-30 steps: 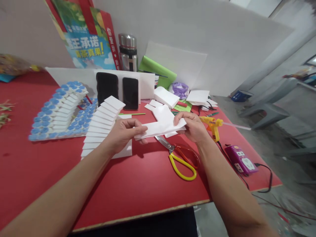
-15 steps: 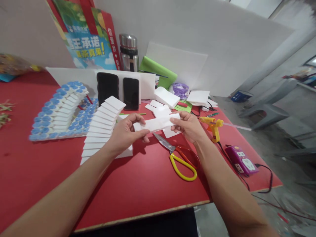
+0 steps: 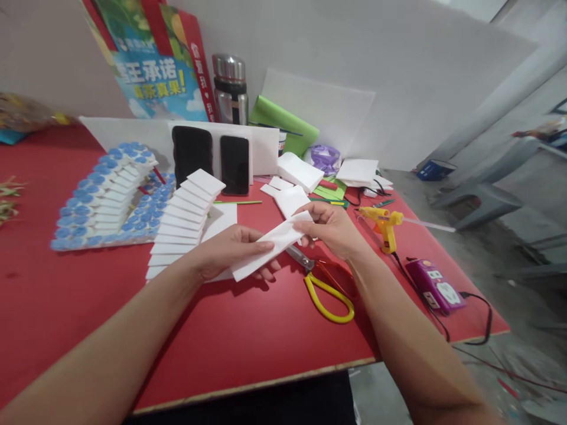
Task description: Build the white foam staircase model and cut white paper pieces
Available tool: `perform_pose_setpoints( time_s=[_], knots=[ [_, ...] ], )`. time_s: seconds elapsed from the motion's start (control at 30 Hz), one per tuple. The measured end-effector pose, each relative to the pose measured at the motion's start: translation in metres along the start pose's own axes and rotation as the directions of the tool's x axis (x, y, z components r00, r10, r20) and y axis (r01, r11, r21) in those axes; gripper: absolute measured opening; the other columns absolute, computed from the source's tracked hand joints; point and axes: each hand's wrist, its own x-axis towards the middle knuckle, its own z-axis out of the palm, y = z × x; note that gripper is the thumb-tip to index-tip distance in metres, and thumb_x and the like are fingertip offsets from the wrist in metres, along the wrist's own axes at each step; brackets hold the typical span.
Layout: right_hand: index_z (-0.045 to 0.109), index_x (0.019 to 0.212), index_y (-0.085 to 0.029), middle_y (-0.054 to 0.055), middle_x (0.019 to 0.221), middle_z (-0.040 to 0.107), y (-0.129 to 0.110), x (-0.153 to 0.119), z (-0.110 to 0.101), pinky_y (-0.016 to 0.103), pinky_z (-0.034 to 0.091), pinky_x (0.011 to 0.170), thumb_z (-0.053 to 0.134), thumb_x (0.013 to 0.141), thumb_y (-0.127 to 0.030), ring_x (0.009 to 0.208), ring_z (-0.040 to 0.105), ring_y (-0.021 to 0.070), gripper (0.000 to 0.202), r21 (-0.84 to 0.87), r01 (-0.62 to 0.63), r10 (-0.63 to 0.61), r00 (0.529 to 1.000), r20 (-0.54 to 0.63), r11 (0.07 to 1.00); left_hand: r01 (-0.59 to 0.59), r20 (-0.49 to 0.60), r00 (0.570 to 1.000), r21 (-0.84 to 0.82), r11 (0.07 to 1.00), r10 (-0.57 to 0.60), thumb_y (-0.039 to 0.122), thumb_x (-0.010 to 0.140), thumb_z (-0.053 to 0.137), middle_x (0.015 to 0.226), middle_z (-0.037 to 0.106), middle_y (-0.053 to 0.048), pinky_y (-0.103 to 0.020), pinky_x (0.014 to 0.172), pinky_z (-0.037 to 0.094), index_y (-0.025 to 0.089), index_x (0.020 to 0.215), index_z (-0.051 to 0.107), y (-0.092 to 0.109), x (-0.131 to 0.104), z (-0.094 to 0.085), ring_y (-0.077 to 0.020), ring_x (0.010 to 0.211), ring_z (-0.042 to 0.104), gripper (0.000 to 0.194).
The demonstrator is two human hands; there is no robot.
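Between both hands, above the red table, is a folded strip of white paper (image 3: pixel 270 245), tilted with its left end nearer me. My left hand (image 3: pixel 237 251) grips its lower left part, thumb on top and fingers beneath. My right hand (image 3: pixel 328 227) pinches the upper right end. Below the right hand lie scissors (image 3: pixel 330 298) with one yellow and one red handle, their blades partly hidden by the paper and hand. Left of my left hand stands a curved, stepped row of white pieces (image 3: pixel 181 224) on a white base.
A model with blue-topped white pieces (image 3: pixel 84 211) stands left, near two dark phones (image 3: pixel 234 165). Behind are a steel flask (image 3: pixel 230 88), a printed bag (image 3: pixel 155 71) and white paper (image 3: pixel 300 171). At right lie a yellow glue gun (image 3: pixel 383 224) and a purple power strip (image 3: pixel 436 286) with cables.
The paper strip has turned from nearly level to a slant, its left end swinging down toward me. My left hand has moved lower along with it; my right hand still pinches the other end.
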Motion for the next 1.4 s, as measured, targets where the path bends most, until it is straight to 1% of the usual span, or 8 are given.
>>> perform_pose_setpoints(
  time_s=[0.3, 0.43, 0.53, 0.63, 0.77, 0.97, 1.13, 1.4],
  knots=[
    [0.072, 0.089, -0.018, -0.001, 0.061, 0.067, 0.011, 0.008, -0.004, 0.022, 0.044, 0.043, 0.086, 0.076, -0.045, 0.047, 0.059, 0.0115, 0.034, 0.024, 0.028, -0.026, 0.995, -0.098, 0.999, -0.007, -0.015, 1.000, 0.054, 0.999, 0.008, 0.043, 0.084, 0.083, 0.073, 0.079, -0.020, -0.022, 0.053, 0.058, 0.009, 0.081, 0.081, 0.001, 0.000, 0.002, -0.0209, 0.058, 0.076, 0.034],
    [0.066, 0.084, -0.019, 0.001, 0.064, 0.068, -0.013, -0.005, -0.012, 0.026, 0.042, 0.046, 0.072, 0.088, -0.043, 0.048, 0.058, 0.0130, 0.025, -0.286, 0.062, -0.139, 0.956, -0.257, 0.956, -0.031, -0.095, 0.995, 0.018, 0.999, 0.033, 0.039, 0.085, 0.082, 0.075, 0.080, -0.020, -0.024, 0.056, 0.060, 0.008, 0.080, 0.081, 0.000, 0.001, -0.002, -0.0213, 0.060, 0.077, 0.031],
    [0.066, 0.089, -0.020, 0.003, 0.066, 0.067, -0.035, -0.040, -0.004, 0.028, 0.035, 0.051, 0.063, 0.094, -0.032, 0.054, 0.058, 0.0159, 0.014, -0.814, -0.026, -0.045, 0.997, -0.064, 0.581, -0.091, -0.244, 0.967, -0.077, 0.993, 0.070, 0.032, 0.082, 0.085, 0.080, 0.081, -0.018, -0.024, 0.057, 0.062, 0.009, 0.081, 0.081, 0.000, 0.004, -0.006, -0.0202, 0.061, 0.076, 0.024],
    [0.066, 0.106, -0.016, 0.014, 0.089, 0.072, -0.035, -0.077, 0.018, 0.032, 0.032, 0.057, 0.060, 0.094, -0.025, 0.071, 0.064, 0.0242, 0.017, -0.991, -0.009, 0.232, 0.972, 0.022, 0.131, -0.129, -0.289, 0.954, -0.160, 0.979, 0.078, 0.029, 0.082, 0.085, 0.085, 0.082, -0.018, -0.026, 0.062, 0.065, 0.009, 0.086, 0.081, 0.000, 0.004, -0.008, -0.0210, 0.067, 0.078, 0.021],
    [0.054, 0.139, -0.011, 0.020, 0.110, 0.068, -0.008, -0.095, 0.033, 0.033, 0.036, 0.066, 0.056, 0.086, -0.007, 0.091, 0.067, 0.0321, 0.053, -0.997, -0.019, 0.350, 0.936, -0.043, -0.069, -0.171, -0.287, 0.952, -0.204, 0.964, 0.108, 0.027, 0.084, 0.083, 0.088, 0.082, -0.019, -0.029, 0.065, 0.066, 0.008, 0.091, 0.080, 0.004, 0.002, -0.004, -0.0223, 0.071, 0.079, 0.020],
    [0.058, 0.132, -0.020, 0.010, 0.099, 0.069, 0.005, -0.086, -0.003, 0.032, 0.040, 0.069, 0.061, 0.084, -0.014, 0.083, 0.065, 0.0243, 0.048, -0.934, -0.122, 0.307, 0.952, -0.014, 0.335, -0.282, -0.379, 0.904, -0.181, 0.942, 0.197, 0.028, 0.083, 0.083, 0.084, 0.082, -0.016, -0.025, 0.060, 0.061, 0.008, 0.086, 0.079, 0.011, -0.002, -0.003, -0.0163, 0.062, 0.073, 0.021],
    [0.046, 0.138, -0.028, 0.003, 0.095, 0.064, -0.005, -0.075, -0.024, 0.034, 0.051, 0.072, 0.068, 0.089, -0.035, 0.082, 0.064, 0.0204, 0.054, -0.447, -0.163, 0.259, 0.952, 0.164, 0.880, -0.352, -0.422, 0.869, -0.159, 0.923, 0.259, 0.030, 0.084, 0.082, 0.073, 0.078, -0.011, -0.022, 0.057, 0.056, 0.009, 0.082, 0.079, 0.015, -0.006, -0.007, -0.0126, 0.057, 0.067, 0.021],
    [0.056, 0.116, -0.025, 0.003, 0.096, 0.057, -0.038, -0.013, -0.018, 0.032, 0.045, 0.073, 0.072, 0.084, -0.067, 0.081, 0.051, 0.0187, 0.055, -0.356, -0.013, 0.175, 0.887, 0.428, 0.934, -0.389, -0.481, 0.833, -0.156, 0.908, 0.274, 0.031, 0.082, 0.083, 0.069, 0.076, -0.010, -0.020, 0.054, 0.054, 0.010, 0.083, 0.081, 0.014, -0.007, -0.013, -0.0120, 0.054, 0.066, 0.021]
  ],
)
